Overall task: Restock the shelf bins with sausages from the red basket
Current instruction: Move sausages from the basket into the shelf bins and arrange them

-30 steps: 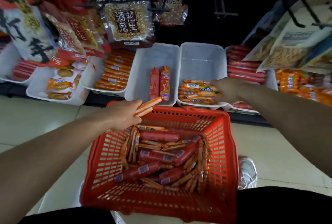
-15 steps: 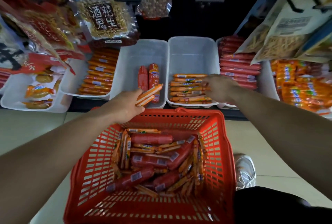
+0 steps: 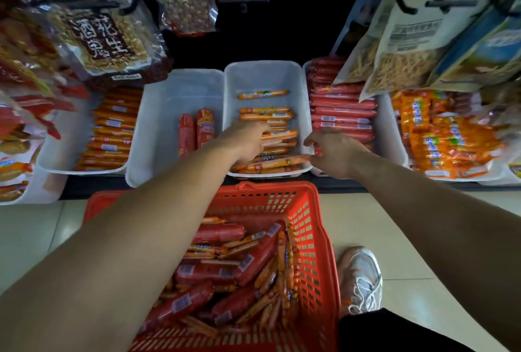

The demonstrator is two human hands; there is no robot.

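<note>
The red basket (image 3: 318,239) stands on the floor below me, holding a mix of thick red and thin orange sausages (image 3: 234,267). My left hand (image 3: 245,137) reaches into the middle white bin (image 3: 265,75) and grips a couple of thin orange sausages (image 3: 280,135) just above the ones lying there. My right hand (image 3: 335,154) hovers at that bin's right rim, fingers loosely apart, holding nothing I can make out. The neighbouring bin (image 3: 180,98) to the left holds two thick red sausages (image 3: 197,131).
Further left is a bin of orange sausages (image 3: 112,131); to the right a bin of red sausages (image 3: 341,114) and orange packs (image 3: 439,140). Snack bags hang low over the bins at left (image 3: 107,41) and right (image 3: 408,50). My shoe (image 3: 361,278) is beside the basket.
My left hand carried the thin orange sausages from above the basket rightward into the middle bin. My right hand drew back from inside that bin to its right rim.
</note>
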